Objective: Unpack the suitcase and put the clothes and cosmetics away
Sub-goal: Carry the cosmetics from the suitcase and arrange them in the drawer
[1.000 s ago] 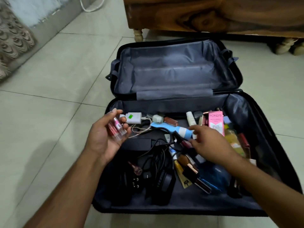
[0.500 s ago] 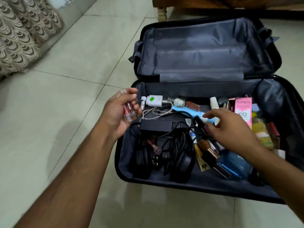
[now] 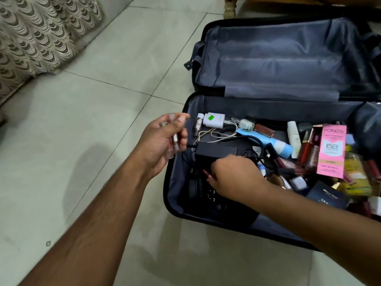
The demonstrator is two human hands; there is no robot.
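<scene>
our right hand (image 3: pixel 231 174) has reached into the near left part of the open suitcase (image 3: pixel 175 178), its fingers (image 3: pixel 212 178) curled round a small dark-red tube (image 3: pixel 206 172) lying among black cables. the tube's long axis seems to run away to the left from the fingertips, though most of it is hidden. our left hand (image 3: pixel 162 141) hovers just outside the case rim, fingers closed on clear little bottles (image 3: pixel 173 141). the right hand is the nearer one.

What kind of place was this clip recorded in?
Most likely a room in a home, perhaps a bedroom. An open suitcase lies on a tiled floor, a patterned curtain hangs at the left, and a wooden furniture leg stands behind.
</scene>
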